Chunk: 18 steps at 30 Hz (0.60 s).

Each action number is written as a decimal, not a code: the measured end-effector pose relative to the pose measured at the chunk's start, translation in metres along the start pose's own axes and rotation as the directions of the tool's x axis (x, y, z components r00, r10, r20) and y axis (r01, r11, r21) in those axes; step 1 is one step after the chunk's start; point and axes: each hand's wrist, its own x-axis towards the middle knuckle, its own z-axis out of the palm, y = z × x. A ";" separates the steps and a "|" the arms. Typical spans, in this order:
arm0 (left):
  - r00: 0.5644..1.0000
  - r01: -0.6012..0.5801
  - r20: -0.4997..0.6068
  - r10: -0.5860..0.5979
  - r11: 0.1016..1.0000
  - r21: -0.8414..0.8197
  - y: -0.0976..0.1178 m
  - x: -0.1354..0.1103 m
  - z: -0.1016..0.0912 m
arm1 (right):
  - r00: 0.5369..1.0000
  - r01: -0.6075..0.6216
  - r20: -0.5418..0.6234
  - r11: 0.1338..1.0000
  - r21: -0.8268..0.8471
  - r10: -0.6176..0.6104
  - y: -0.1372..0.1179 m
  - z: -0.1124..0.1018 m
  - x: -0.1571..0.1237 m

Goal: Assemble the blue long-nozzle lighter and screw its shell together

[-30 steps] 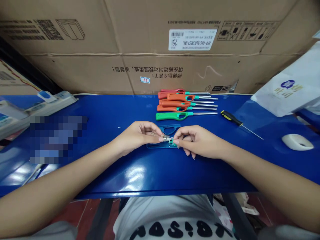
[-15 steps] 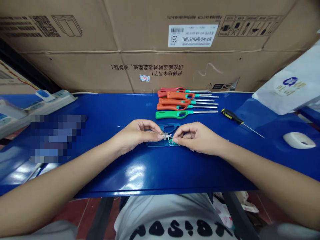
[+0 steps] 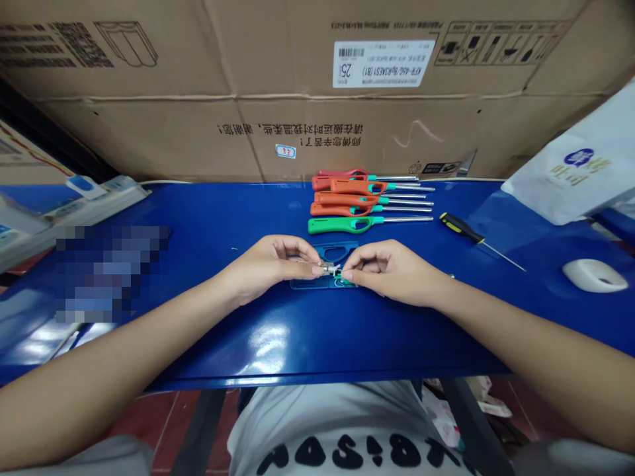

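My left hand (image 3: 270, 264) pinches a small silver metal part (image 3: 328, 268) between thumb and fingers. My right hand (image 3: 389, 270) meets it from the right, fingertips pinched on the same part and a bit of green (image 3: 341, 281) under it. Both hands hover just over a blue lighter shell half (image 3: 331, 254) lying flat on the blue table (image 3: 208, 225). Behind it lie several long-nosed lighters (image 3: 347, 201), orange ones and one green (image 3: 342, 225), with metal tubes pointing right.
A black and yellow screwdriver (image 3: 464, 229) lies to the right. Further right sit a white round object (image 3: 594, 275) and a white bag (image 3: 570, 175). A white device (image 3: 74, 201) is at the far left. Cardboard boxes (image 3: 307, 86) wall the back.
My right hand's fingers have curled in from resting on the table to a tighter pinch. Both hands stay at the same spot; the view has shifted slightly.
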 end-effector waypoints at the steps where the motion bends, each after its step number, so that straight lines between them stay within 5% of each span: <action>1: 1.000 -0.001 0.000 0.001 1.000 0.003 0.000 0.000 0.000 | 1.000 0.003 -0.002 1.000 0.000 -0.003 0.000 0.000 0.000; 18: 1.000 -0.021 -0.009 0.021 0.998 0.052 0.000 -0.002 0.004 | 0.997 0.080 -0.012 0.996 -0.041 -0.081 0.008 0.002 0.003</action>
